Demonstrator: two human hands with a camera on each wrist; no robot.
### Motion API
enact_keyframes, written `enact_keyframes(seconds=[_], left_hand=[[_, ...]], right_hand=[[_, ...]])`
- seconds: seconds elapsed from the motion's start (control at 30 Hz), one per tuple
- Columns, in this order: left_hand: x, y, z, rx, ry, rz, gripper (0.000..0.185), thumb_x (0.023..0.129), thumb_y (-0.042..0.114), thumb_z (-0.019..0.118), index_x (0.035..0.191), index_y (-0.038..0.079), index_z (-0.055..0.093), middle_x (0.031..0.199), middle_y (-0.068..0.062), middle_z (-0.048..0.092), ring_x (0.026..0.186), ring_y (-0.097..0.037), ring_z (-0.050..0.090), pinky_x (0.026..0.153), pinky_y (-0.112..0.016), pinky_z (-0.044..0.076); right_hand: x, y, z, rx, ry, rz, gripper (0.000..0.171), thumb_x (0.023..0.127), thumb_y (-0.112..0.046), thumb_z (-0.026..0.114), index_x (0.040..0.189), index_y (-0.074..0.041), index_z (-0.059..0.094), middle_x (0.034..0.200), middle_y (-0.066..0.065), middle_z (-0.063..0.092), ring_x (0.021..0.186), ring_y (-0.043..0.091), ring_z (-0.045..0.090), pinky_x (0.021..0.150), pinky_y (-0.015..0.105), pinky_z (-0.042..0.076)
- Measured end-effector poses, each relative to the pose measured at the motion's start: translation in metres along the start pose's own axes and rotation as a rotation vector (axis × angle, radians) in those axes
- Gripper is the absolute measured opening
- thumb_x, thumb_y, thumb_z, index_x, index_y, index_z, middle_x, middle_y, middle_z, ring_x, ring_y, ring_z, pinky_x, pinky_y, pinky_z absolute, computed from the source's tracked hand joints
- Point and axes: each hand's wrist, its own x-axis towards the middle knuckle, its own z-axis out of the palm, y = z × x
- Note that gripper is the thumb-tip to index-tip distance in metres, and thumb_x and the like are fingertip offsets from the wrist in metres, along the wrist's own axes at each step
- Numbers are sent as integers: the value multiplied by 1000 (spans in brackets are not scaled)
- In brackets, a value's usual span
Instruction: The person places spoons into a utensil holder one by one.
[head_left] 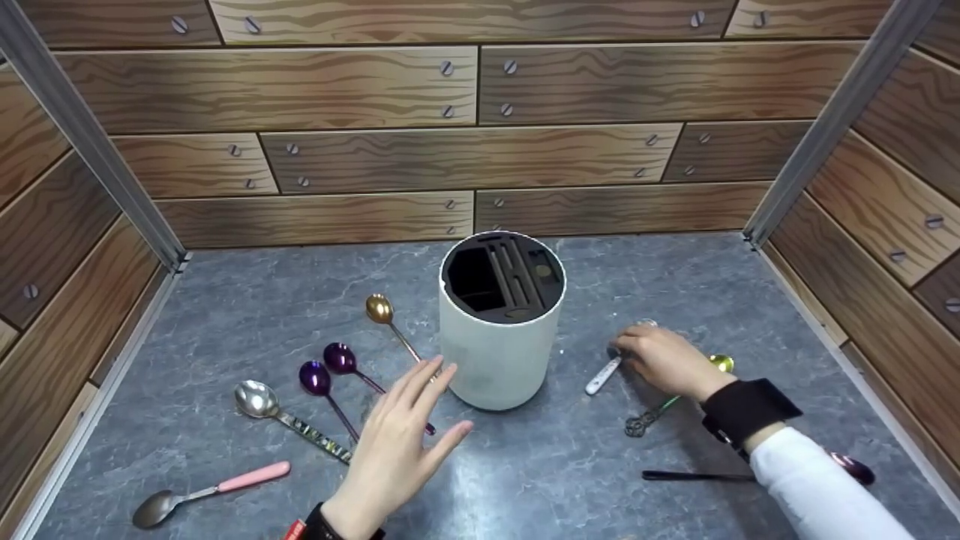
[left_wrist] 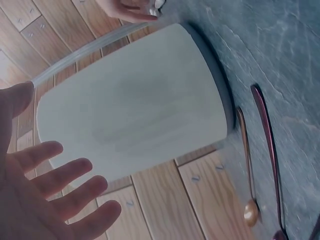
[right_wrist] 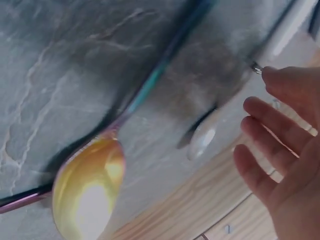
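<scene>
Our left hand (head_left: 397, 450) hovers with fingers spread and holding nothing, just left of the upright white holder (head_left: 501, 352), while our right hand (head_left: 664, 360) reaches over the white-handled spoon (head_left: 604, 375), its grasp unclear, handle pointing toward us.

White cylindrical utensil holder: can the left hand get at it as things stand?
Probably yes. The open left hand hovers right beside the white cylindrical utensil holder, palm toward its wall, with nothing between; only a gold spoon lies flat nearby.

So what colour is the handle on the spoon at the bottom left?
Pink handle, clearest in the head view.
</scene>
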Motion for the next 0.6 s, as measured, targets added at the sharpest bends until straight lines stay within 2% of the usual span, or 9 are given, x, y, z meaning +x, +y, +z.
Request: enact_keyframes(seconds=[0.13,0.3,0.47,0.6], left_hand=[[3,5,3,5,11,39,60,97,46,73,147,17,59,152,-8,62,139,-30,60,107,-54,57],[8,12,6,-22,55,92,56,97,44,73,144,16,62,148,-6,64,136,-26,62,106,-47,58],[13,16,7,-101,111,118,50,96,37,77,139,14,66,142,-4,68,130,-21,67,104,-42,59],[16,21,4,-196,170,122,42,95,28,79,133,13,70,135,-2,73,123,-19,71,100,-37,61]], right_hand=[[3,3,6,-38,23,-22,26,86,5,76,111,-4,77,104,12,75,95,33,73,83,51,62],[5,8,14,-83,70,-14,9,89,-1,78,94,-9,78,90,7,72,84,28,69,75,45,60],[4,13,14,-85,68,-25,10,89,-3,79,90,-11,74,88,5,70,85,26,68,76,45,59],[2,11,9,-41,76,-16,13,89,-4,80,91,-14,72,90,3,71,86,24,70,77,45,56]])
